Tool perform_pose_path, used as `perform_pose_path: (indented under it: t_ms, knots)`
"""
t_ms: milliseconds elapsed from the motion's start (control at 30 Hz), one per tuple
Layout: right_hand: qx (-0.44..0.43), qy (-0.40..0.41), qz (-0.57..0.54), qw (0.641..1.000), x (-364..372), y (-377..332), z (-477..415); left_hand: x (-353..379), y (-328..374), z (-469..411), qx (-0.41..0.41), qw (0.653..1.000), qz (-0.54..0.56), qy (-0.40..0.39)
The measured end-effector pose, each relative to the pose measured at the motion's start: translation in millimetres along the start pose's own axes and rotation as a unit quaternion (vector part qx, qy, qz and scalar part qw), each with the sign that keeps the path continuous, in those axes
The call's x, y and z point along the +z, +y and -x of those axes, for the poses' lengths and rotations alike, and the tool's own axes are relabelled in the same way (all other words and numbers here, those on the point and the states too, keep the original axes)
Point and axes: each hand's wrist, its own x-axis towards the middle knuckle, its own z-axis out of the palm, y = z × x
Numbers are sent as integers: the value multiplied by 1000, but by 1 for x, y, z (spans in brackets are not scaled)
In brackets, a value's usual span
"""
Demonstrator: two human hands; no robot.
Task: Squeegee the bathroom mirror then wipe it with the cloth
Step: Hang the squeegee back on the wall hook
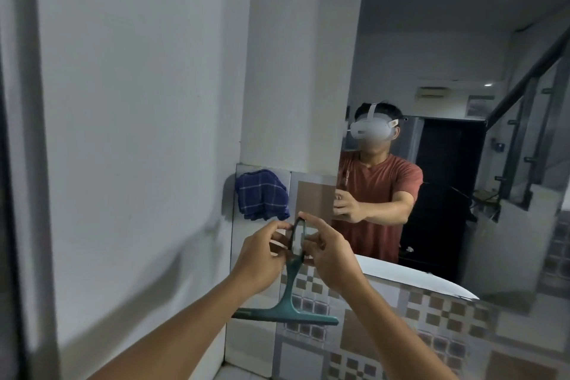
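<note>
1. Both forearms reach forward from the bottom of the view, meeting at the looped handle of a teal squeegee point(291, 293).
2. The left hand point(262, 259) curls its fingers round the left side of the loop, pinching it between thumb and fingertips.
3. The right hand point(331, 256) closes on the right side of the same loop, index finger raised along its top.
4. The squeegee hangs blade down, its blade roughly level, in front of the checkered tile wall point(401, 318) and below the mirror.
5. A blue checked cloth point(262, 194) hangs on the wall just beyond the hands, left of the mirror.
6. The mirror point(462, 133) fills the upper right, reflecting a person in a red shirt and white headset.
</note>
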Motion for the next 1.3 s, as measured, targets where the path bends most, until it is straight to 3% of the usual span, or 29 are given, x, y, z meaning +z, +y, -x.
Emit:
perform_pose_path:
  t_ms: [267,767,1300]
  knots:
    - [-3,-12,102,995,46,35,-21,2,-53,-14,6,999,-37,-21]
    - [-2,68,141,988,82,111,-45,54,-131,-45,1,998,-58,-32]
    - [42,17,167,985,75,118,-23,68,-147,-23,-24,995,-86,-39]
